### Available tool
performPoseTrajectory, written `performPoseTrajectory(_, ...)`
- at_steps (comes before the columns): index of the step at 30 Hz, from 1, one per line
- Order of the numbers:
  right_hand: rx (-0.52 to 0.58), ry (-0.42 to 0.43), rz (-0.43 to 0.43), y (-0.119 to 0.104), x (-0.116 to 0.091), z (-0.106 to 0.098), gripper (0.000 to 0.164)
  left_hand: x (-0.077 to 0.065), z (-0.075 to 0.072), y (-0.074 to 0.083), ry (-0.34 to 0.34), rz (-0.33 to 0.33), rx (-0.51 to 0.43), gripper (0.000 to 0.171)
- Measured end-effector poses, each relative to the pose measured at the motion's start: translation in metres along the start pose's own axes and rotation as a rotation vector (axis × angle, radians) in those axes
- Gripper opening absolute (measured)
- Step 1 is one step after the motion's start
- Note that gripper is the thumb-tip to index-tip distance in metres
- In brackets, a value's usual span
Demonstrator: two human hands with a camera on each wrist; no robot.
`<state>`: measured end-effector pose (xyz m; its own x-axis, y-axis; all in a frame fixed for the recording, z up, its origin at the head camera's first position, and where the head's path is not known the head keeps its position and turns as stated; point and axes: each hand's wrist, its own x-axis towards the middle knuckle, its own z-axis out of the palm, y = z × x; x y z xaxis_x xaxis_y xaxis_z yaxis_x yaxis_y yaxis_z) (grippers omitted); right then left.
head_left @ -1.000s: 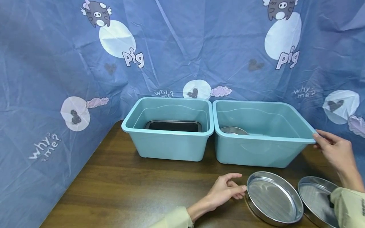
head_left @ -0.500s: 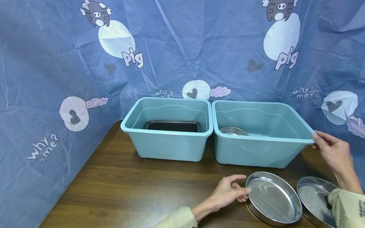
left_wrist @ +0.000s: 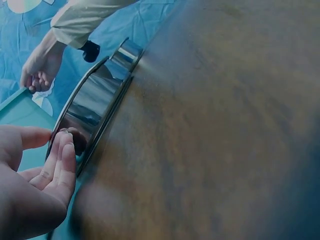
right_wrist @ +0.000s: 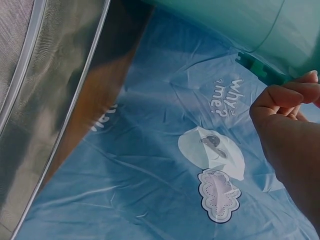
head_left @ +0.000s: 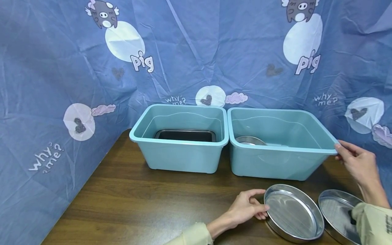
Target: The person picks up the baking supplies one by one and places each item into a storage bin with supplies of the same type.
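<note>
In the head view my left hand (head_left: pixel 246 210) is at the near left of a round metal sieve (head_left: pixel 291 214) with fine mesh, lying on the table. The thumb reaches over its rim while the other fingers bear on the outer wall, which shows shiny in the left wrist view (left_wrist: pixel 95 97). My right hand (head_left: pixel 361 165) pinches the right front corner of the right blue-green plastic bin (head_left: pixel 275 163), thumb on top of the rim. A second sieve (head_left: pixel 337 211) lies beside the first, partly hidden by the right sleeve.
A similar left bin (head_left: pixel 183 156) stands against the right one and holds a black rectangular tray (head_left: pixel 186 135). Inside the right bin sits another round metal piece (head_left: pixel 251 140). A blue printed cloth (head_left: pixel 183 51) hangs behind the wooden table (head_left: pixel 137 207).
My left hand has moved slightly right onto the sieve's rim, its thumb now over the edge. The right hand keeps its hold on the bin corner.
</note>
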<state>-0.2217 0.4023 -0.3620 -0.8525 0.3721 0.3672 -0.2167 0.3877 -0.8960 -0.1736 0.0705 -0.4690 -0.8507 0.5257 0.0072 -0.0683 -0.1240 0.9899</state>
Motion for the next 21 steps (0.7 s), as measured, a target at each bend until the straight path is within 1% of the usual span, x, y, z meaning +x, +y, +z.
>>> performPoseTrajectory(10, -0.004, -0.013, 0.011, -0.0013, 0.0, -0.0007, 0.038, 0.0003, 0.0032, 0.0001, 0.01, -0.005, -0.012, 0.051)
performPoseTrajectory(21, 0.018, -0.019, 0.006, 0.0003, -0.0006, 0.0001, 0.039, 0.0009, 0.0066, 0.0003, 0.038, 0.019, -0.019, 0.049)
